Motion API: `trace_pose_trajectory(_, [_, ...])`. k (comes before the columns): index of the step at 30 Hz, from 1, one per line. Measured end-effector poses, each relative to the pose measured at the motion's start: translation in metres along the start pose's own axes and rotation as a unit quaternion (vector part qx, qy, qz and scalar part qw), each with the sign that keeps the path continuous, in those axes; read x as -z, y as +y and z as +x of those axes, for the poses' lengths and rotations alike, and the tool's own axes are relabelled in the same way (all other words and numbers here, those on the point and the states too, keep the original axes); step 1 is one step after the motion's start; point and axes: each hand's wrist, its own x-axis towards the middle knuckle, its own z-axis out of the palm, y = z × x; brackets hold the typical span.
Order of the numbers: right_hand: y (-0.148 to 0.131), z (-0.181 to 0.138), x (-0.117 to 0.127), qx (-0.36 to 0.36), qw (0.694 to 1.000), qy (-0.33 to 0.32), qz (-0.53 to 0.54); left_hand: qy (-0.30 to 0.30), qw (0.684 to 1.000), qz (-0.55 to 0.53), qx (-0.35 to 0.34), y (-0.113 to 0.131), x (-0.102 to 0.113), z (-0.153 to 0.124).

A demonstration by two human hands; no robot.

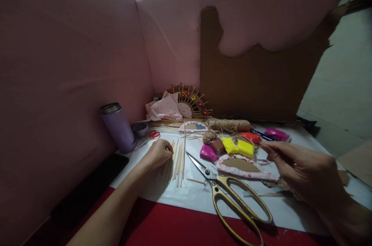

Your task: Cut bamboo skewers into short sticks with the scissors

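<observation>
My left hand point(159, 153) rests curled on a loose row of thin wooden sticks point(178, 162) lying on white paper point(188, 193); its fingertips pinch at the sticks. My right hand point(302, 168) hovers over a cardboard heart edged with patterned fabric point(242, 167), fingers pinched together on something thin that I cannot make out. Gold-handled scissors point(232, 195) lie between my two hands, blades pointing to the far left.
Packets of yellow point(238, 146), pink point(208, 153) and red point(250, 137) clay, a twine spool point(229, 125), a purple tumbler point(118, 126), small red scissors point(154, 134), a stick-fan decoration point(188, 102) and folded fabric point(163, 109) sit before pink walls and brown cardboard point(255, 87).
</observation>
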Motion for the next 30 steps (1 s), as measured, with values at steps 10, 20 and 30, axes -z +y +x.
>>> trace_pose_trajectory(10, [-0.0008, 0.0005, 0.0006, -0.006, 1.000, 0.001, 0.004, -0.003, 1.000, 0.016, -0.003, 0.0026, 0.0012, -0.0005])
trace_pose_trajectory(20, [-0.0024, 0.0031, 0.0015, 0.008, 1.000, 0.005, 0.000, 0.006, 0.999, 0.030, -0.019, 0.0040, 0.0015, -0.0032])
trace_pose_trajectory(30, [-0.0016, 0.0019, 0.0011, 0.004, 1.000, 0.003, 0.003, 0.007, 0.998, 0.058, -0.010, 0.0057, -0.0003, -0.0071])
